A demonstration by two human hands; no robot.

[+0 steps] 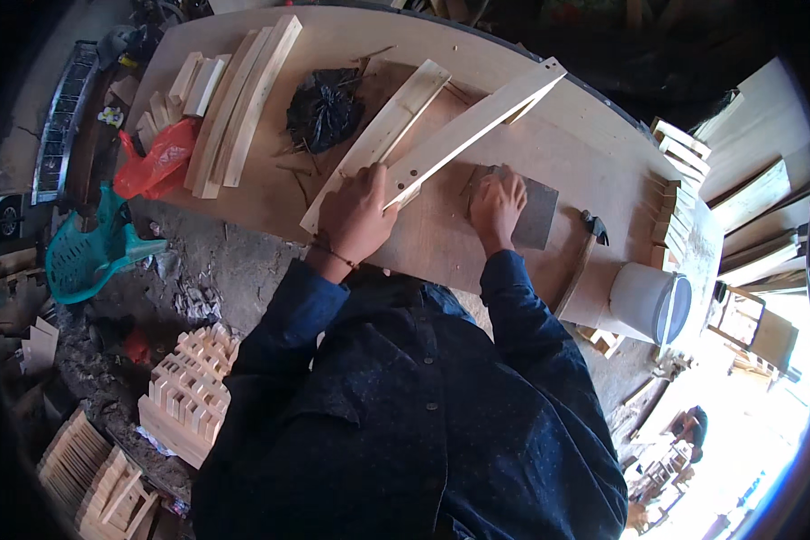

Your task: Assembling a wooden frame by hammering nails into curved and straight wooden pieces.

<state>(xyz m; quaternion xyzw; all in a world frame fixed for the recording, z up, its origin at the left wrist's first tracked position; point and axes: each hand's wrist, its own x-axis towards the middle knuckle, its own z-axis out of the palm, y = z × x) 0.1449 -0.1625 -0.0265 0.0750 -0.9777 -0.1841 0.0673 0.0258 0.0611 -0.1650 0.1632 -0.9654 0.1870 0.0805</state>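
Observation:
My left hand point(360, 213) is closed round the near end of a pale wooden slat point(479, 126), which has dark round holes near both ends. The slat points away to the far right, raised at an angle over the table. Beside and partly under that hand lies another pale wooden piece point(396, 112). My right hand point(499, 205) rests on the left part of a dark square plate point(537, 214), its fingers curled inward. Whatever those fingers may hold is hidden. A hammer point(590, 229) with a wooden handle lies to the right of the plate.
On the wooden table point(603, 144) are a black plastic bag point(326, 110), long slats point(252, 103), a red bag point(159, 162) and a white bucket point(643, 300) at the right edge. A green plastic chair point(85, 243) and stacked wooden pieces point(189, 391) stand on the floor, left.

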